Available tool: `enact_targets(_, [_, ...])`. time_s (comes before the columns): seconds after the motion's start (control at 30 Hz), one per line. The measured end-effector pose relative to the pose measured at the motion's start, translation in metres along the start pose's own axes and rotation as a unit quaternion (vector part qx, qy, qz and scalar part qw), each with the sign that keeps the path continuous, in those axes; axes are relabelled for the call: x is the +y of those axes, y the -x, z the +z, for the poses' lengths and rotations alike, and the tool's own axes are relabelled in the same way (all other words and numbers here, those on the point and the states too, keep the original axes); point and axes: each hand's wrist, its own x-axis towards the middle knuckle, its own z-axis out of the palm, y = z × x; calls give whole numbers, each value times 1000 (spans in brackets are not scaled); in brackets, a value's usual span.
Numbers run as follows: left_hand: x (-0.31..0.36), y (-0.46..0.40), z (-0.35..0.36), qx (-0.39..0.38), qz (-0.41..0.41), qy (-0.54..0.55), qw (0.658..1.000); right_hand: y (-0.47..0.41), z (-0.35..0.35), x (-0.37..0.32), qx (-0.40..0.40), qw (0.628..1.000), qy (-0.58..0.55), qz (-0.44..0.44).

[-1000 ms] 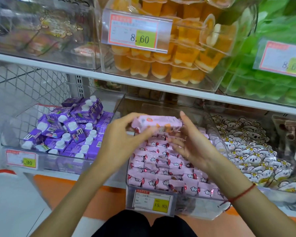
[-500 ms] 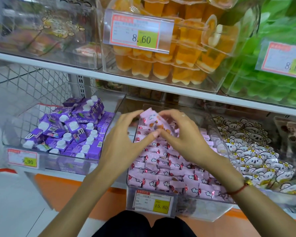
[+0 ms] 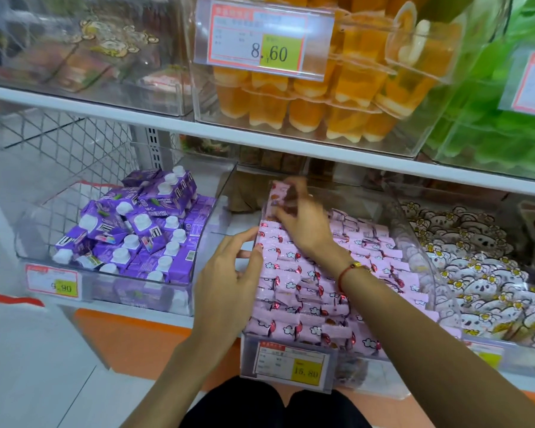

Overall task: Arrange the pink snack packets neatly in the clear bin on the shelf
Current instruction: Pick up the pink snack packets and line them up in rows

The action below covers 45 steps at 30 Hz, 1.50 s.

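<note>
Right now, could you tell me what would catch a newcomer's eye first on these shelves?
Probably the rows of pink snack packets filling the clear bin at centre, where the right hand pinches one packet at the back and the left hand rests at the bin's left edge. The purple cartons lie left; orange jelly cups sit above.

Under the fingers (image 3: 286,216) lie pink snack packets (image 3: 294,291) printed with white clouds and red marks. Left of the fingers sit purple cartons (image 3: 142,230) with white caps; right of them, white-and-yellow cartoon packets (image 3: 482,273); above, orange jelly cups (image 3: 322,97).
</note>
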Motion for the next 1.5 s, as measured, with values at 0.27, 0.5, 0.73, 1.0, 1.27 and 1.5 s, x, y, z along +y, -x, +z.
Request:
enact_targets(0.27, [2,1,-2,-21,-5,15,1000,-8,-7,18,-194,963,185,-13])
enact_targets(0.5, [17,-38,-16,-28,80,-97,992,24,-44,28,-72,984,164,-16])
enact_targets(0.73, [43,-126,35,-243,164,-342,893,44,-43,40,-106,962,252,-4])
enact_targets(1.0, [18,-143,61,-237,200,-470,826,42,-39,43,-126,955,266,16])
enact_targets(1.27, [17,-141,58,-207,159,-341,903,40,-41,42,-155,951,266,35])
enact_targets(1.5, [19,-132,51,-90,90,-144,981,24,-47,29,-244,931,248,115])
